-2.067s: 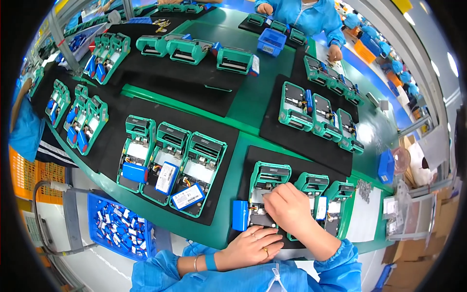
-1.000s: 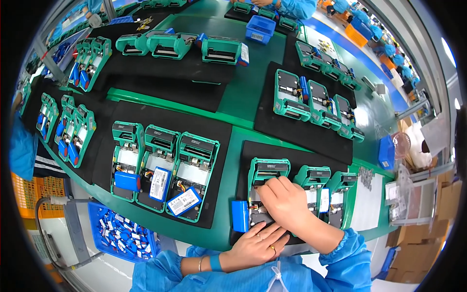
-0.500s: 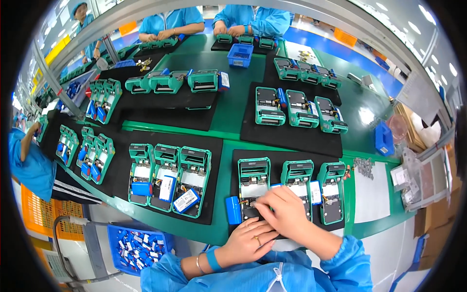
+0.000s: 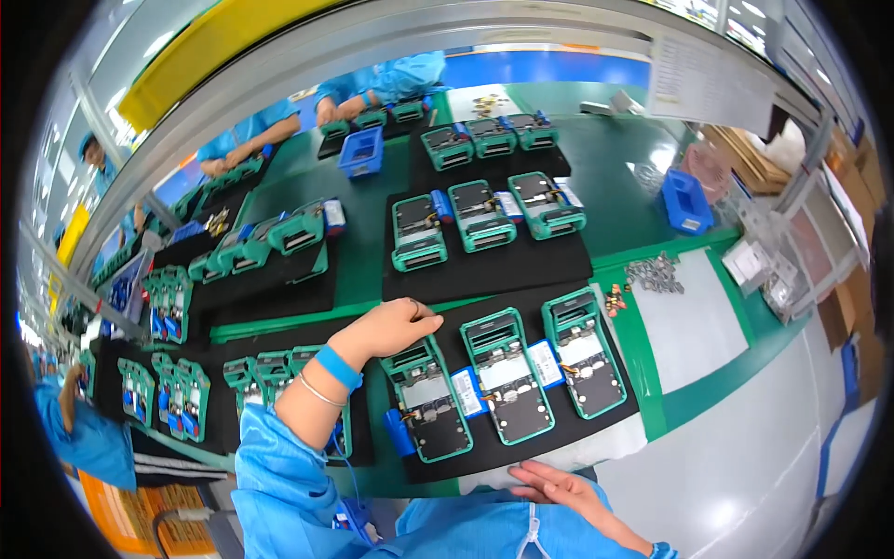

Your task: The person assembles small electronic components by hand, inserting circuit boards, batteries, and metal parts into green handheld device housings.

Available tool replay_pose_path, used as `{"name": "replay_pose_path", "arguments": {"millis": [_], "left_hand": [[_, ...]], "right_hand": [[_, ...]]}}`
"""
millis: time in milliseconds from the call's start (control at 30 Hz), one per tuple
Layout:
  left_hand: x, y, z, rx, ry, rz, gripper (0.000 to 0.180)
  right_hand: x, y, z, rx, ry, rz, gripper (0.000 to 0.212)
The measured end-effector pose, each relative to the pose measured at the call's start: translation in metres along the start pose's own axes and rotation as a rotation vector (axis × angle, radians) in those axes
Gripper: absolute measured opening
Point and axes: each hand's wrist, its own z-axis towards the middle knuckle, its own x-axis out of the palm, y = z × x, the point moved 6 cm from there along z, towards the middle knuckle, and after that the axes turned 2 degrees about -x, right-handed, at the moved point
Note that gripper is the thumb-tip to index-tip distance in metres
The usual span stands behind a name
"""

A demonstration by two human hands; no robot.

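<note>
On a black foam mat [image 4: 596, 419] lie three green-rimmed device housings, with blue batteries beside them: the left housing [image 4: 438, 424], the middle housing [image 4: 515, 410] and the right housing [image 4: 596, 377]. My left hand [image 4: 391, 328] reaches across to the top end of the left housing, its fingers bent and closed; the fingertips are hidden, so I cannot tell what they grip. A blue wristband and a bracelet circle that wrist. My right hand [image 4: 563, 489] is open and holds nothing, its fingers stretched out near the front edge of the mat. A white-labelled battery [image 4: 468, 391] sits between the left and middle housings.
More housings stand on a second mat [image 4: 484, 265] behind and on mats to the left. Grey metal parts [image 4: 655, 274] and orange parts [image 4: 616, 300] lie at the right near a white sheet [image 4: 694, 321]. A blue bin [image 4: 686, 202] stands farther back. Co-workers' hands [image 4: 349, 107] work across the table.
My hands have separated: the left has gone forward to the left housing's top end, and the right has drawn back to the table's front edge. The view has turned to the right.
</note>
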Motion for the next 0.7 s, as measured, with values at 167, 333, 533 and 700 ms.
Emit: {"name": "replay_pose_path", "arguments": {"millis": [167,333,533,700], "left_hand": [[0.008,-0.016,0.016,-0.034,-0.005,0.231,0.06],[0.014,0.002,0.032,-0.066,0.005,0.093,0.058],[0.018,0.016,0.03,-0.071,0.082,-0.112,0.037],[-0.012,-0.021,0.0,-0.215,0.04,-0.175,0.047]], "right_hand": [[-0.008,-0.019,0.008,-0.098,0.09,0.113,0.057],[0.004,0.007,0.015,-0.078,-0.076,0.018,0.036],[-0.013,-0.011,0.037,0.098,-0.019,-0.254,0.047],[0.001,0.024,0.02,0.098,0.044,-0.254,0.041]]}}
